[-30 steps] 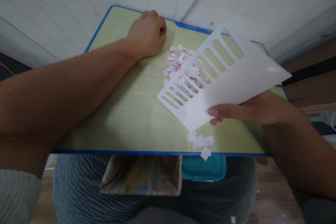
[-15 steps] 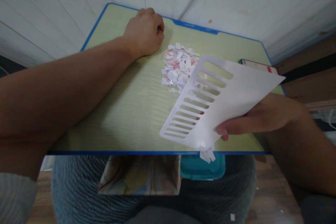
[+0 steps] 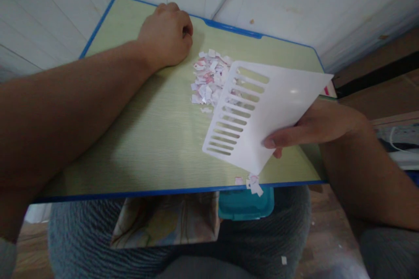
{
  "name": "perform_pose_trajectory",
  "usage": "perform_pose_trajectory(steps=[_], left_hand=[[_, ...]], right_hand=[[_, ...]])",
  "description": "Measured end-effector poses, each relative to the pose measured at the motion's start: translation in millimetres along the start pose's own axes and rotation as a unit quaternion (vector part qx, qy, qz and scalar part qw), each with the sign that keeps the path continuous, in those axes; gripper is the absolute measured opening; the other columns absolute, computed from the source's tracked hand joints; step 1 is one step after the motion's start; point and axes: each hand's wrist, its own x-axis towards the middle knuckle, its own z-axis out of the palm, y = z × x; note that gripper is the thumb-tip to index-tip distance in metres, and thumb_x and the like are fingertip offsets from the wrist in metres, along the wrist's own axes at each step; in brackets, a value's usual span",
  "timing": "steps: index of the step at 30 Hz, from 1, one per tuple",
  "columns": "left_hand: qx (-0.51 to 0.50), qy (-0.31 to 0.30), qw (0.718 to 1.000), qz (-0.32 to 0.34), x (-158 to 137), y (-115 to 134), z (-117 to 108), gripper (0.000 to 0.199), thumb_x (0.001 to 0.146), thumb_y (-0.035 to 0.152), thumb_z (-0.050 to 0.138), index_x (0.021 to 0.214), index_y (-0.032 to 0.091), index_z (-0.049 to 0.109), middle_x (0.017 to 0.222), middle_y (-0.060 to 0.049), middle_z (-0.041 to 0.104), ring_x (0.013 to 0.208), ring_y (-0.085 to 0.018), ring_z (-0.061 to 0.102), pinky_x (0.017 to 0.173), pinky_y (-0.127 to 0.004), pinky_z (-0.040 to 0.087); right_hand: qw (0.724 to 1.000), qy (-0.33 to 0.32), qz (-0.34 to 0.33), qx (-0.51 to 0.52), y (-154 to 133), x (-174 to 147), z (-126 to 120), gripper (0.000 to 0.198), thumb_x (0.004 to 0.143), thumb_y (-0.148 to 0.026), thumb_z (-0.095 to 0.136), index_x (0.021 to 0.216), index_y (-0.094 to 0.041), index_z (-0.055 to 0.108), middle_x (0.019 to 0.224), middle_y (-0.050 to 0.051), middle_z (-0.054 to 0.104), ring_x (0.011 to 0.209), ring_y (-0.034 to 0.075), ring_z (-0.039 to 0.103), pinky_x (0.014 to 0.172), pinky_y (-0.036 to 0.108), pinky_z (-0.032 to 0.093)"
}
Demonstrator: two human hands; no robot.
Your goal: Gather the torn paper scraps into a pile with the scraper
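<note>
My right hand (image 3: 314, 128) grips a flat white slotted plastic scraper (image 3: 278, 96), thumb on its near face. The scraper is tilted over the table (image 3: 157, 139), with a row of long slots along its left side. By its lower corner, at the table's front edge, lie a few paper scraps (image 3: 254, 185). A pile of small white and pinkish paper pieces (image 3: 209, 78) sits mid-table, partly hidden behind the scraper. My left hand (image 3: 168, 35) rests on the table left of the pile, curled in a loose fist with nothing visible in it.
Below the front edge, a turquoise container (image 3: 247, 205) and a patterned open bag or box (image 3: 166, 222) sit at my lap. A phone (image 3: 329, 90) shows partly behind the scraper at right. The table's blue rim (image 3: 232, 28) stands near a white panelled wall. One scrap (image 3: 284, 260) lies on my leg.
The view has shifted a little. My right hand has lifted the scraper's lower corner up from the front edge, leaving scraps there and baring a pinkish one. My left hand stays put.
</note>
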Motion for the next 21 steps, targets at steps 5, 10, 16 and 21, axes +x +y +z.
perform_pose_trajectory(steps=[5,10,16,21], left_hand=[[0.001,-0.001,1.0,-0.015,0,0,0,0.039,0.111,0.017,0.061,0.14,0.01,0.087,0.148,-0.019,0.073,0.153,-0.04,0.065,0.133,-0.051,0.053],[0.002,-0.005,1.0,-0.017,1,1,1,0.04,0.112,0.018,0.06,0.141,0.008,0.086,0.15,-0.02,0.072,0.153,-0.041,0.064,0.132,-0.053,0.053],[-0.003,0.0,1.0,-0.009,1,-1,1,0.039,0.112,0.018,0.062,0.139,0.007,0.086,0.149,-0.022,0.073,0.152,-0.043,0.065,0.13,-0.054,0.054],[-0.006,0.0,1.0,-0.014,1,-1,1,0.039,0.111,0.017,0.061,0.139,0.007,0.086,0.15,-0.021,0.073,0.153,-0.042,0.065,0.13,-0.054,0.054]], right_hand=[[0.998,-0.055,-0.023,0.007,0,3,6,0.011,0.102,-0.03,0.089,0.099,-0.02,0.086,0.082,0.001,0.087,0.067,0.016,0.082,0.059,0.02,0.065],[0.997,-0.038,-0.054,0.027,-3,4,10,0.008,0.098,-0.019,0.09,0.094,-0.02,0.083,0.081,0.0,0.087,0.068,0.017,0.084,0.062,0.019,0.066],[0.998,0.018,-0.057,0.034,-6,10,20,0.015,0.103,-0.026,0.089,0.092,-0.019,0.082,0.082,0.003,0.087,0.068,0.017,0.083,0.064,0.021,0.068],[0.998,-0.008,-0.063,-0.007,-1,14,21,0.017,0.106,-0.027,0.085,0.091,-0.02,0.084,0.082,0.003,0.088,0.07,0.018,0.084,0.067,0.024,0.068]])
